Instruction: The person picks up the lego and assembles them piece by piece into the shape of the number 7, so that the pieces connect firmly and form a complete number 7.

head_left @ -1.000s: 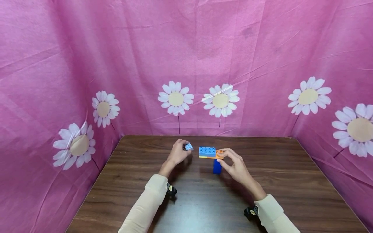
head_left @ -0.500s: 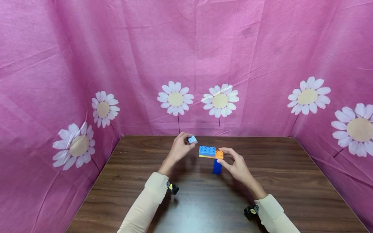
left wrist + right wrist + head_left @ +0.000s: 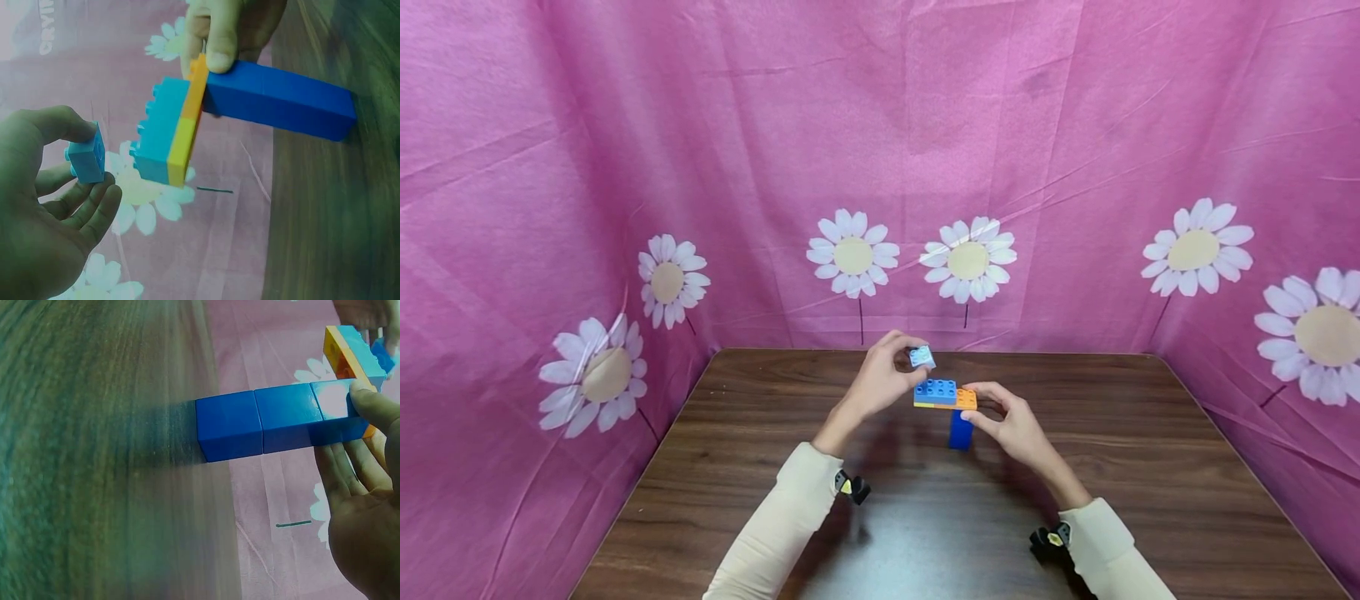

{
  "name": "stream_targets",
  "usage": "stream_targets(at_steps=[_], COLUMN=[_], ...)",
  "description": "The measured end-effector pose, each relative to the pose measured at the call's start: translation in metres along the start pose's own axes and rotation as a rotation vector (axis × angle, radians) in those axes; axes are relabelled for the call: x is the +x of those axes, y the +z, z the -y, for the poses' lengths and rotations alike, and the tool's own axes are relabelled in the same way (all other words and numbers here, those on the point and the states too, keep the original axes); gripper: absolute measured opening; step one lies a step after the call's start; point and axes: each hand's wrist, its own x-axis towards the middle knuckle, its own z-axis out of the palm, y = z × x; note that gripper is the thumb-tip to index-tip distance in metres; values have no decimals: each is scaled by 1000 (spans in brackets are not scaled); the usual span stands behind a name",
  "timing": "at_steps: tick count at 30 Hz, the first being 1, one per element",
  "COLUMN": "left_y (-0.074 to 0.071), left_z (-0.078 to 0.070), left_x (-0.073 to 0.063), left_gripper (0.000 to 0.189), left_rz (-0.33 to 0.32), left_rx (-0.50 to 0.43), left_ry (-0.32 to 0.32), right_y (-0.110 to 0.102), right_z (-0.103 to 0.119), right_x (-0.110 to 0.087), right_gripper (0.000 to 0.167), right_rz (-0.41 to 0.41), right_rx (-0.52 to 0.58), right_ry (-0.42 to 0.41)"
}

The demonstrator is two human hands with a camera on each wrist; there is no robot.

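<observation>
My left hand (image 3: 880,379) pinches a small light blue brick (image 3: 921,356) between thumb and fingers, over the left end of a built structure. That structure has a dark blue column (image 3: 960,432) of stacked bricks standing on the table. Across its top lies a flat layer, with an orange brick (image 3: 966,399) on the right and a yellow brick (image 3: 181,150) at the overhanging left end. A longer blue brick (image 3: 937,391) sits studs up on this layer. At the column's top, my right hand (image 3: 1017,432) grips the structure, its thumb against the uppermost dark blue brick.
The brown wooden table (image 3: 760,517) extends around both hands. Behind it and at the sides hangs a pink curtain (image 3: 880,125) printed with white daisies. A small black camera (image 3: 853,487) is worn on the left wrist, another black camera (image 3: 1048,543) on the right.
My left hand has moved right and slightly up with the small light blue brick, from beside the structure to above its left end. My right hand's index finger has lifted off the orange studs.
</observation>
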Motion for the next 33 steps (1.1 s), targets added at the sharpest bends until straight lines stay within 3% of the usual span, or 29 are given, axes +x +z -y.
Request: stream_targets(at_steps=[17,33], left_y=[12,32], left_z=[-22,-33], left_x=[-2,2], left_gripper=[36,36], left_rz=[116,175], left_rx=[40,82], left_ry=[88,109], right_y=[-3,-4], right_z=[-2,-5], right_x=[2,2], right_gripper=[40,39], right_rz=[36,57], right_rx=[21,69], right_ry=[27,30])
